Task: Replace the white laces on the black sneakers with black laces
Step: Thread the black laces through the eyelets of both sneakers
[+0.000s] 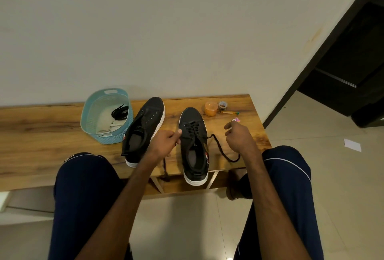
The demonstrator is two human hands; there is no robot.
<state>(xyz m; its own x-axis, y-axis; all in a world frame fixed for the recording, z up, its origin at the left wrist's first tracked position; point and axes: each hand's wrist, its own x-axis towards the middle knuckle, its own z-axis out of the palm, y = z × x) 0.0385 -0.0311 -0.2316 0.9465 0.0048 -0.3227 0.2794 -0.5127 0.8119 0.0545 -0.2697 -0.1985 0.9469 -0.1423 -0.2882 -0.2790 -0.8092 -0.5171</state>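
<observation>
Wood-grain bench top [41, 130] runs across in front of our knees. Far to the left of our left hand stands a pale teal plastic basket [89, 122], with a coiled spare black lace [120, 112] lying in it and the white laces [110, 127] heaped on its floor just nearer to us.

Between the basket and our left hand lies the unlaced sneaker [149, 118], black with a white sole. Its eyelets are bare, its toe points away from us, and its heel reaches behind our left wrist.

Our left hand [166, 143] is curled, with thumb and fingertips pinched together at the left edge of the laced sneaker [192, 135], where the black lace [220, 148] comes out of the eyelets. One end of that lace hangs down below the left wrist, over the bench's front edge.

The laced sneaker sits between our two hands, toe away from us, with black crossings already through its eyelets. The other lace end leaves its right side, loops across the wood and rises under our right hand [239, 135]. That hand's fingers are bent inward, the forefinger less so. We cannot tell whether they grip the lace, as the hand hides it.

Beyond the right hand sit an orange tape roll [211, 109], a smaller roll [223, 105] and a thin stick-like item [229, 112]. A pink scrap [236, 120] lies just past the knuckles. Well right of that hand, a white paper [352, 145] lies on the tiled floor.
</observation>
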